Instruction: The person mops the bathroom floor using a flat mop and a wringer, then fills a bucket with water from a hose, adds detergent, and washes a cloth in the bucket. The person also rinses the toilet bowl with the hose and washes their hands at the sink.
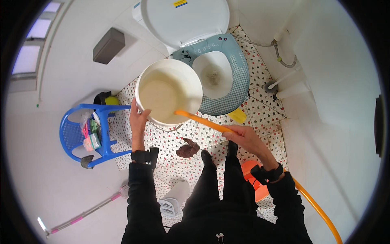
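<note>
My left hand [138,120] grips the near left rim of a white bucket [190,87], thumb over the edge. The bucket is in front of the toilet, overlapping the left side of its seat. Its inside looks pale beige; whether that is water or the bare bottom I cannot tell. My right hand [245,140] is closed around an orange hose [205,122], whose end reaches over the bucket's near right rim. The hose runs back past my right forearm. A teal padded seat cover [239,73] lies on the toilet, its white lid [187,20] raised.
A brown cloth [188,149] lies on the spotted tile floor [262,110] before my feet. At left stands a blue plastic chair [106,140] holding packets. A white bin [176,195] and an orange basin [262,192] flank my legs. A pink-and-grey pole [87,212] leans left.
</note>
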`<state>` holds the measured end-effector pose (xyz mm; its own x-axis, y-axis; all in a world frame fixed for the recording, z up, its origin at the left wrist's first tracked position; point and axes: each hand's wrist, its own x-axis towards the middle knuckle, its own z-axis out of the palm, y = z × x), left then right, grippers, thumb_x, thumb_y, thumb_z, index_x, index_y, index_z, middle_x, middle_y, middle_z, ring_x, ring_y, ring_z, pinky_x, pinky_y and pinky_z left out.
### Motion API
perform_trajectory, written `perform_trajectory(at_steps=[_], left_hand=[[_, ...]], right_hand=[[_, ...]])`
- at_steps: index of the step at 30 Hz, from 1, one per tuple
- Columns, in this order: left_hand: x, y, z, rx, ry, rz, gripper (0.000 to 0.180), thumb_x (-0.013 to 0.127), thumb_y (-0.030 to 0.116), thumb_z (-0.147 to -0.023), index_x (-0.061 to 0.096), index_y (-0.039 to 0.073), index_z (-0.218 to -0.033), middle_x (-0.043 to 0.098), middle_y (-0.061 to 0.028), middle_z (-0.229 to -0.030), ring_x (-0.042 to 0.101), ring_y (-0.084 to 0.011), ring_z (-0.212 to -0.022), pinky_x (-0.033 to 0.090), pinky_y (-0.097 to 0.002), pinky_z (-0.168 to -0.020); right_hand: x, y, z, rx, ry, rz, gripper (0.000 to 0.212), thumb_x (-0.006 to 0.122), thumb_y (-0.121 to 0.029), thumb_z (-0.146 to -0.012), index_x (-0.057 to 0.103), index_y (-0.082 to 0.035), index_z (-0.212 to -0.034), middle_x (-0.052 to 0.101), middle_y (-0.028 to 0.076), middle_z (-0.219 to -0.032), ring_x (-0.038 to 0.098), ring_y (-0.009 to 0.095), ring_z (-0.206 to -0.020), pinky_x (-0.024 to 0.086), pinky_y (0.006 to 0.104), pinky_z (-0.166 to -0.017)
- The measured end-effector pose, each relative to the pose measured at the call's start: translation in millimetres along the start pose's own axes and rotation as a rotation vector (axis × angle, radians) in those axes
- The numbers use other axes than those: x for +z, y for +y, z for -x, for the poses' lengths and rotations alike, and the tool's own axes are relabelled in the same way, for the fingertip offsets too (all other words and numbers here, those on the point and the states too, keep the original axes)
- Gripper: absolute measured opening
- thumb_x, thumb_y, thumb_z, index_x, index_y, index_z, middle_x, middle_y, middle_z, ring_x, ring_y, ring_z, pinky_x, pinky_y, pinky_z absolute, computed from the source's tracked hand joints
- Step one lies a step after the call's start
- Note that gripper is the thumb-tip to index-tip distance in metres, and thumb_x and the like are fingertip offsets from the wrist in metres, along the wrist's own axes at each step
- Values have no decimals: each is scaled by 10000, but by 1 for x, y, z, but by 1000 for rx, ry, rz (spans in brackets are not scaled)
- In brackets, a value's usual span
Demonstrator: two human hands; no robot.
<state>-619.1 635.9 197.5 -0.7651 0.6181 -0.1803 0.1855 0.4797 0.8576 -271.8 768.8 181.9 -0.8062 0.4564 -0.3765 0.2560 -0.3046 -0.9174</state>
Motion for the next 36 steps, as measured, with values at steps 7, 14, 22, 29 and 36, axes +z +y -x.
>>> perform_trajectory(at_steps=[7,14,22,29,36], left_hand=[[-37,-123,73,-335,109,406,670,575,124,-662,368,110,-1299,553,-62,-1013,595,-169,-722,526,-311,-632],[4,-230,140,-595,208,538,682,611,149,-637,376,113,-1277,532,-75,-1045,587,-212,-831,521,-354,-676],[83,-317,159,-478,2,543,706,604,46,-691,333,169,-1331,545,-47,-1068,576,-163,-868,520,-293,-623],[133,-357,144,-565,-74,611,767,575,-36,-692,248,67,-1379,457,-69,-1252,529,-88,-877,451,-228,-729],[109,-392,119,-519,-304,829,688,598,61,-757,277,63,-1365,491,-94,-1207,560,-145,-935,469,-257,-764]], right_hand=[[56,26,7,106,-22,197,331,580,-264,-840,591,-85,-1118,601,27,-727,517,89,-629,422,223,-599],[93,68,21,191,-7,568,336,589,-242,-839,570,-54,-1117,593,61,-724,540,150,-608,443,265,-579],[101,121,21,425,58,852,343,594,-337,-818,590,-93,-1058,608,139,-694,600,271,-614,456,339,-576],[94,159,14,383,158,864,314,596,-265,-824,586,-62,-1063,617,126,-699,594,213,-591,457,306,-573],[87,175,8,446,207,937,300,588,-232,-835,587,-37,-1062,593,104,-666,551,156,-559,443,269,-551]])
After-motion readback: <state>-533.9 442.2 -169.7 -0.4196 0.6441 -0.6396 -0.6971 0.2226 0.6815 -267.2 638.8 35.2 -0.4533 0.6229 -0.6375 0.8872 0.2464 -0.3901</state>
